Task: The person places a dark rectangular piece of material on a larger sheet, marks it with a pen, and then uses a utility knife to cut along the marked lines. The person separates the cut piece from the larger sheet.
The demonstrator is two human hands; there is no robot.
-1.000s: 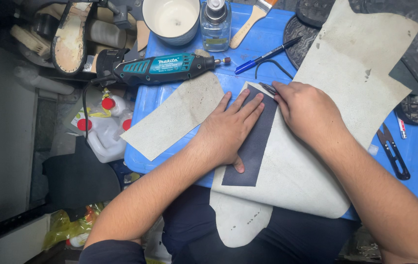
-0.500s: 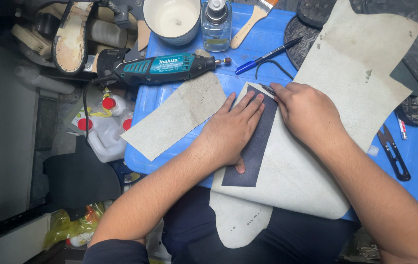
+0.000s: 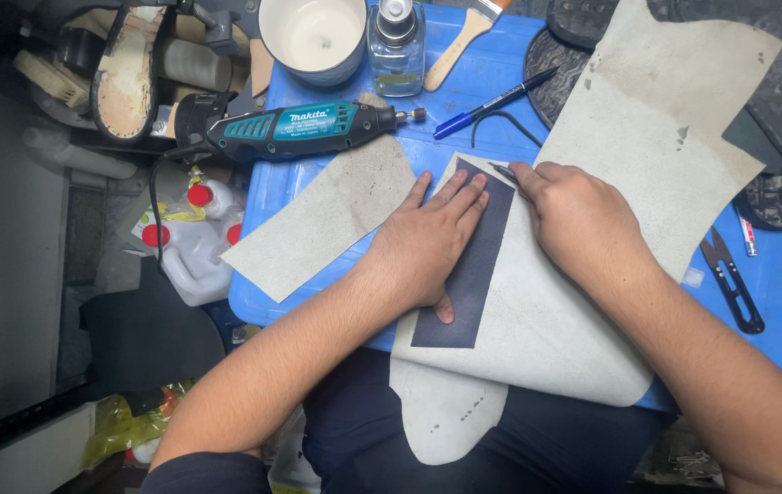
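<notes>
Your left hand lies flat, fingers spread, pinning the thin dark strip onto the limp grey sheet on the blue tabletop, while your right hand is clenched on a small blade at the strip's top corner; both pieces look light, floppy and prone to sliding, so press near the cut.

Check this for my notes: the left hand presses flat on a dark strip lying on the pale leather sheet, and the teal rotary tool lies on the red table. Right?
Not quite: in the head view the table is blue, not red. The rest holds: left hand, dark strip, pale leather sheet, teal rotary tool.
</notes>
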